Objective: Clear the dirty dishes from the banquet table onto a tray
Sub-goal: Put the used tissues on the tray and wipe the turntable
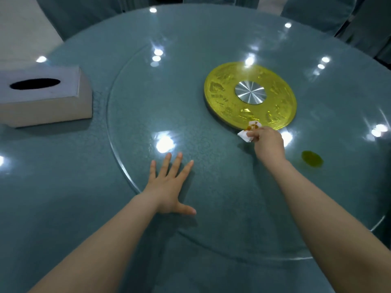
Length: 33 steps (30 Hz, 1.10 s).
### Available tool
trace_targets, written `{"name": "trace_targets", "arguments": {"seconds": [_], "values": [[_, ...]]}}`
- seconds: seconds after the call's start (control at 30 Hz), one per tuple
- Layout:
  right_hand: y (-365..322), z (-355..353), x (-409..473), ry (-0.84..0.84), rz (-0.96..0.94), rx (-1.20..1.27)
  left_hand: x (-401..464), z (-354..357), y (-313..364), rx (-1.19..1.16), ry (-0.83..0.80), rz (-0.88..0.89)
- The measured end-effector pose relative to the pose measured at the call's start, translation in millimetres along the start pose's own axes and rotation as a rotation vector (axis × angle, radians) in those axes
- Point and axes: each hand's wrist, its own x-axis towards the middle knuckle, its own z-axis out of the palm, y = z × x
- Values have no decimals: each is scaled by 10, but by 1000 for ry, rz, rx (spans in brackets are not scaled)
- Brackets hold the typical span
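Note:
My right hand (267, 144) pinches a crumpled white tissue (249, 131) stained orange, held against the glass turntable (148, 115) at the near edge of the gold centre disc (224, 89). My left hand (169, 185) lies flat with fingers spread on the turntable's near-left rim. A yellow-green spill (312, 159) sits on the glass to the right of my right wrist. No dishes or tray are in view.
A grey tissue box (46, 96) with a dark oval slot stands on the teal tablecloth at the left. Teal-covered chairs (317, 11) ring the far side of the round table. A silver hub (250, 92) marks the disc's centre.

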Motion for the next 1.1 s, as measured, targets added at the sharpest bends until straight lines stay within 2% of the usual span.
{"name": "trace_targets", "arguments": {"seconds": [0.3,0.47,0.57,0.67,0.77,0.93,1.1], "values": [[-178,60,632,12,75,-88,69,-51,-266,51,29,39],[-226,101,691,51,84,-90,93,-114,-398,68,13,60],[-306,79,592,12,89,-93,131,-160,-504,48,-17,79],[-409,128,201,-13,-21,-78,182,-224,-634,44,-48,97],[-511,174,-357,-31,-163,48,243,-297,-757,64,-32,92],[-661,152,-1068,-180,-330,75,279,-492,-972,106,-24,83],[-578,62,-1575,-257,-426,85,288,-706,-1033,209,-69,-10]]}}
